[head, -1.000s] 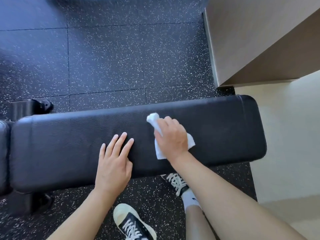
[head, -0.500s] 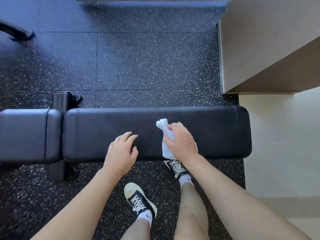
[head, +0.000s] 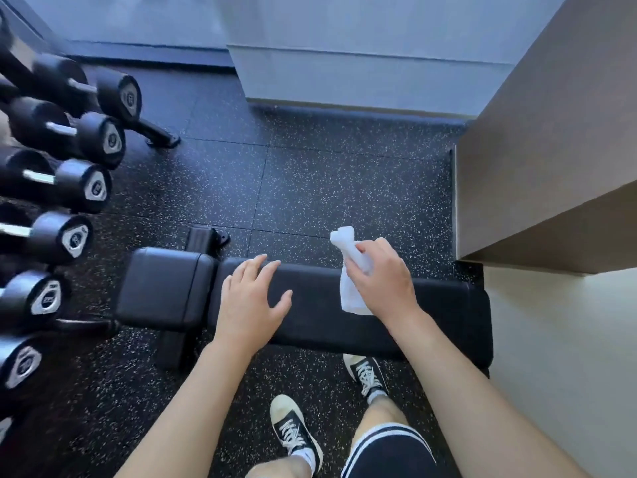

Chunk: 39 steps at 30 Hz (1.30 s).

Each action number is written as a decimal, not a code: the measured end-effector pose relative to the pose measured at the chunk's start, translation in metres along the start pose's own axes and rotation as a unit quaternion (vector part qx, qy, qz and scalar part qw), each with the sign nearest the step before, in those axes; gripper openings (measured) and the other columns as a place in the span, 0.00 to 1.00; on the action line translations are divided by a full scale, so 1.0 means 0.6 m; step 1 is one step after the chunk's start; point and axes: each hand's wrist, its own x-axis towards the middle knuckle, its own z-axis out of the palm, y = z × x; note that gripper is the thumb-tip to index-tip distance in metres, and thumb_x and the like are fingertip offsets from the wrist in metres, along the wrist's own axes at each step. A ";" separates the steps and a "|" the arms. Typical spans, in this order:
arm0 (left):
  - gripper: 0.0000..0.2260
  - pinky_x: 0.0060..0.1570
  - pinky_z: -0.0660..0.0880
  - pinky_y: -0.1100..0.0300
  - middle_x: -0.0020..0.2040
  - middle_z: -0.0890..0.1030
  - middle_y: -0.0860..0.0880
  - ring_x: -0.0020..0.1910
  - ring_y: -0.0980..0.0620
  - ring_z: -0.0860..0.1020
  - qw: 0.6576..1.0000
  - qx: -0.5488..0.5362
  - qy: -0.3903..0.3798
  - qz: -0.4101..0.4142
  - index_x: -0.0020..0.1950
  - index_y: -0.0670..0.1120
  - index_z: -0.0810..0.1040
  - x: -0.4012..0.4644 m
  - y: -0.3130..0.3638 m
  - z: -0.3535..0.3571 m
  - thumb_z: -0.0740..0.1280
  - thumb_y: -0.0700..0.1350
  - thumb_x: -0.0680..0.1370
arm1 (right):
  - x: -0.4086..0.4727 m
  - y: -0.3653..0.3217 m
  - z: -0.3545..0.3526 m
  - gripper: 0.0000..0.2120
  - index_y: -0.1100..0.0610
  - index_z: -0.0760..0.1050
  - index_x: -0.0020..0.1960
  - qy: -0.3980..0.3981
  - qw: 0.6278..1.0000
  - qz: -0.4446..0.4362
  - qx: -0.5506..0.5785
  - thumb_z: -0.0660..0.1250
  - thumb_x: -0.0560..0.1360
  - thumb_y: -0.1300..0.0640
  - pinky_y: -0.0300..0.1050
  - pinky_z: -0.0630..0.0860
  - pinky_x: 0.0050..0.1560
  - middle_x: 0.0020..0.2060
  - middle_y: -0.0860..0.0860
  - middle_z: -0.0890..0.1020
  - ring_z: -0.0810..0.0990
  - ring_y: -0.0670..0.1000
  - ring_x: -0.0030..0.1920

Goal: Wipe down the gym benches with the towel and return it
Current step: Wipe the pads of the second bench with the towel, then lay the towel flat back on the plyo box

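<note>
Both hands risen off the black bench (head: 431,315) since earlier, right hand (head: 386,281) clenched around white towel (head: 351,270) above the pad, left hand (head: 251,298) beside it, fingers spread, empty, dumbbell rack (head: 62,188) further left.

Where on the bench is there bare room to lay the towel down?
Free: the long pad between the right hand and its right end, and the seat pad left of the left hand. Crowded: the middle, under both hands and the towel.
</note>
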 end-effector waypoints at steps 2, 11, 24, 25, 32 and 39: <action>0.26 0.75 0.67 0.39 0.77 0.73 0.48 0.77 0.44 0.69 1.000 -0.008 0.028 -0.005 0.75 0.48 0.76 -0.003 -0.001 -0.062 0.73 0.54 0.78 | 0.002 -0.049 -0.035 0.07 0.52 0.81 0.55 0.016 1.000 -0.021 0.008 0.71 0.80 0.50 0.51 0.71 0.45 0.46 0.48 0.76 0.77 0.54 0.44; 0.25 0.73 0.68 0.41 0.76 0.74 0.46 0.76 0.43 0.69 0.987 -0.012 0.130 -0.096 0.74 0.46 0.78 -0.070 -0.050 -0.302 0.71 0.54 0.79 | -0.003 -0.236 -0.091 0.05 0.48 0.79 0.50 -0.028 0.994 -0.096 0.039 0.71 0.79 0.47 0.51 0.73 0.46 0.44 0.45 0.76 0.77 0.50 0.43; 0.26 0.73 0.67 0.35 0.76 0.74 0.46 0.77 0.41 0.68 0.921 0.044 0.269 -0.279 0.75 0.49 0.76 -0.224 -0.111 -0.525 0.72 0.57 0.79 | 0.050 -0.518 -0.107 0.08 0.48 0.81 0.56 -0.082 0.948 -0.306 0.036 0.70 0.79 0.47 0.49 0.74 0.45 0.45 0.42 0.75 0.78 0.50 0.42; 0.26 0.74 0.66 0.35 0.76 0.74 0.46 0.78 0.41 0.67 0.913 0.043 0.277 -0.298 0.75 0.49 0.76 -0.242 -0.113 -0.531 0.72 0.57 0.79 | 0.050 -0.536 -0.100 0.09 0.48 0.80 0.57 -0.093 0.941 -0.322 0.037 0.70 0.79 0.47 0.49 0.74 0.46 0.46 0.42 0.75 0.78 0.50 0.42; 0.27 0.76 0.64 0.35 0.78 0.72 0.50 0.79 0.44 0.65 0.844 0.028 0.332 -0.421 0.76 0.51 0.75 -0.386 -0.126 -0.556 0.70 0.59 0.79 | 0.006 -0.657 -0.051 0.12 0.48 0.81 0.59 -0.177 0.890 -0.417 0.046 0.69 0.78 0.45 0.51 0.76 0.48 0.48 0.42 0.76 0.79 0.51 0.44; 0.27 0.74 0.66 0.35 0.77 0.73 0.48 0.78 0.43 0.65 0.790 0.024 0.352 -0.501 0.75 0.51 0.76 -0.531 -0.147 -0.543 0.70 0.59 0.79 | -0.101 -0.743 0.001 0.12 0.49 0.82 0.58 -0.236 0.839 -0.490 0.029 0.69 0.77 0.47 0.49 0.77 0.47 0.47 0.41 0.75 0.78 0.50 0.43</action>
